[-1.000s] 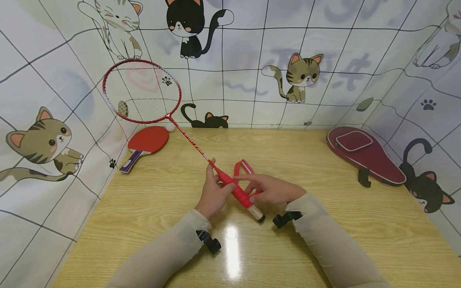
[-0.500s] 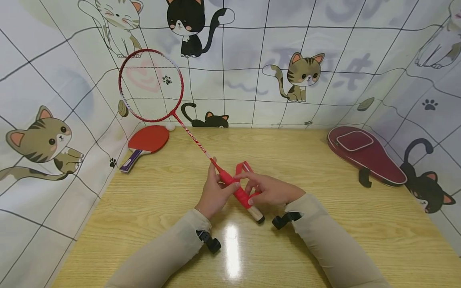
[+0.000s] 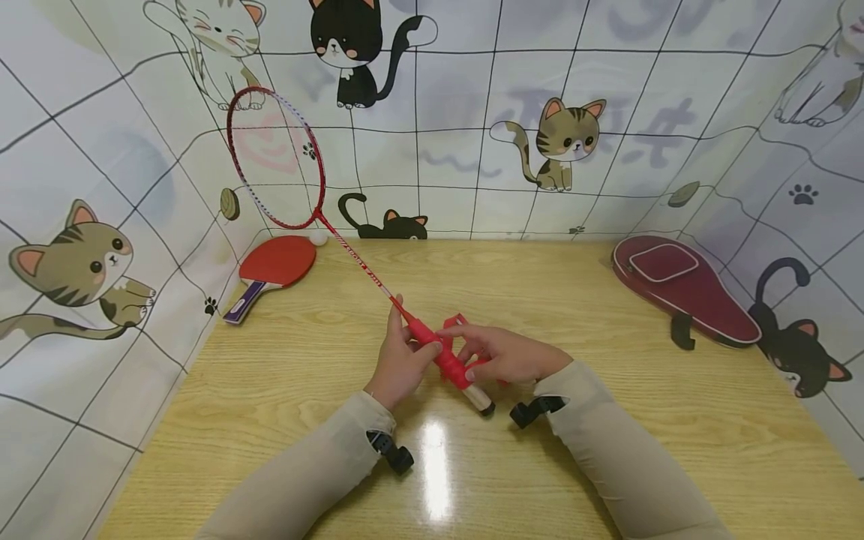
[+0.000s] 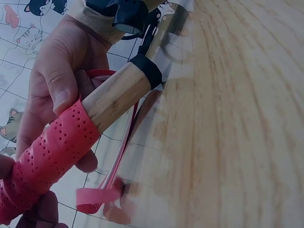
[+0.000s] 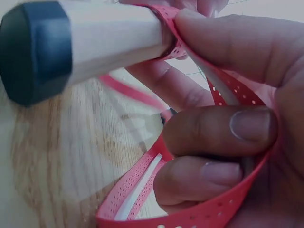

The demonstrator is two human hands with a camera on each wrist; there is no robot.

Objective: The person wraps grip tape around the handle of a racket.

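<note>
Badminton racket [image 3: 356, 260] held slantwise above the middle of the table [image 3: 580, 292], bare wooden butt [image 4: 118, 95] nearest; left hand [image 3: 400, 366] with thumb and fingers closed round the grip, right hand [image 3: 516, 355] with curled fingers pinching red tape [image 5: 185, 220], partly blocking its loose loop. Beyond: red table-tennis bat [image 3: 278, 262] at the far left corner, maroon case [image 3: 678, 289] at the far right corner, white ball [image 3: 319, 238] by the far edge, cat-print backdrop [image 3: 459, 94].
</note>
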